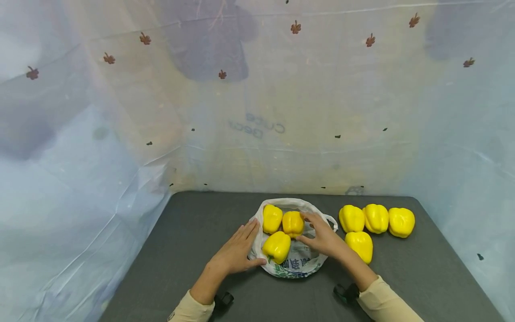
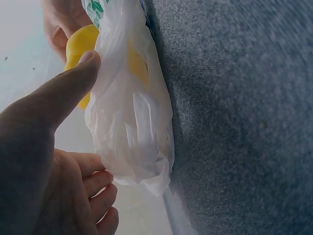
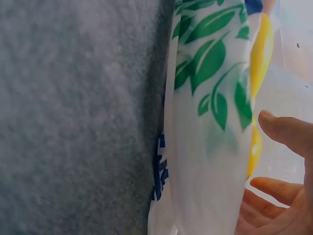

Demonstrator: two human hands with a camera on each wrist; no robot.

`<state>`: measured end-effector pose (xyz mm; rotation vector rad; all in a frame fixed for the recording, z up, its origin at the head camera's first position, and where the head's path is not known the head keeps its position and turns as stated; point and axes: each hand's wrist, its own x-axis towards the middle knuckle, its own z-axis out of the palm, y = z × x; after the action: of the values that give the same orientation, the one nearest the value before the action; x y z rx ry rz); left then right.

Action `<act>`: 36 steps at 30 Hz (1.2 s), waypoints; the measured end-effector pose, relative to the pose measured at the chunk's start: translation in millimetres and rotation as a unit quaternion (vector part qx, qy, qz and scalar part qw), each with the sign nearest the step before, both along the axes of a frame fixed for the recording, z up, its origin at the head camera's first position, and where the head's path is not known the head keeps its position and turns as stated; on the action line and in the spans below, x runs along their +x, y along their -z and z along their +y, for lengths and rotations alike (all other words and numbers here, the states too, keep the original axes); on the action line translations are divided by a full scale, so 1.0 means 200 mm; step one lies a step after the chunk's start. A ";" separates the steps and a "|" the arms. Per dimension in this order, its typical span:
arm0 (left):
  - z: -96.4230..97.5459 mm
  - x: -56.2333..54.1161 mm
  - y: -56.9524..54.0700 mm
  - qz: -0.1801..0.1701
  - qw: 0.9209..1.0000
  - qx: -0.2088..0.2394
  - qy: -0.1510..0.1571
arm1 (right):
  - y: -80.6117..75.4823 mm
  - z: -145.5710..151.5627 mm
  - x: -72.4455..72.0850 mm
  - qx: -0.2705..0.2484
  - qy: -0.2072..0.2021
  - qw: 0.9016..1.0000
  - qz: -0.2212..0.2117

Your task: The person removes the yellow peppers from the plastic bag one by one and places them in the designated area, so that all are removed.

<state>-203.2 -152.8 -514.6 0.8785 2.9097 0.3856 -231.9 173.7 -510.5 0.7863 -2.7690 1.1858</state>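
A white plastic bag (image 1: 307,267) with green leaf print and dark blue lettering lies on the table, its mouth spread upward. Inside sit three yellow bell peppers: one at back left (image 1: 272,218), one at back right (image 1: 292,224), one in front (image 1: 276,247). My right hand (image 1: 325,237) reaches over the bag's right rim and holds the back right pepper between thumb and fingers. Against the bag's left side rests my left hand (image 1: 237,250), fingers extended and thumb at the front rim. In the left wrist view, its thumb and fingertips touch the plastic (image 2: 129,117).
Several more yellow bell peppers lie right of the bag, a row (image 1: 376,218) with one in front (image 1: 359,247). A bag handle loop (image 1: 332,222) sticks out toward them. The dark grey table (image 1: 193,223) meets a pale plastic curtain (image 1: 257,165) behind.
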 end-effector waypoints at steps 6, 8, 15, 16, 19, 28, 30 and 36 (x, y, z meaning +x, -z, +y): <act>0.00 0.00 0.00 -0.003 1.000 0.001 -0.003 | 0.00 -0.01 -0.04 0.003 0.005 1.000 -0.008; 0.00 0.00 0.00 -0.003 1.000 0.003 -0.003 | 0.01 -0.02 -0.05 0.006 0.007 1.000 -0.007; 0.00 0.00 0.01 0.001 1.000 -0.001 -0.002 | 0.04 -0.02 -0.09 0.028 0.013 1.000 -0.003; 0.00 0.00 0.01 0.001 1.000 -0.001 -0.003 | 0.04 -0.02 -0.09 0.031 0.013 0.999 -0.004; 0.00 0.00 0.01 0.000 1.000 0.000 -0.004 | 0.04 -0.03 -0.10 0.037 0.014 0.999 -0.004; 0.00 0.00 0.01 -0.002 1.000 0.001 -0.002 | 0.04 -0.03 -0.11 0.032 0.015 0.999 -0.016; 0.00 0.00 0.01 -0.003 1.000 0.000 -0.002 | 0.04 -0.03 -0.11 0.029 0.013 0.999 -0.020; 0.00 0.00 0.01 -0.004 1.000 0.005 0.001 | 0.05 -0.03 -0.11 0.015 0.007 1.000 -0.016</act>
<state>-202.5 -152.9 -516.1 0.8788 2.9027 0.4018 -253.9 168.2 -519.8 0.7543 -2.8208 1.1674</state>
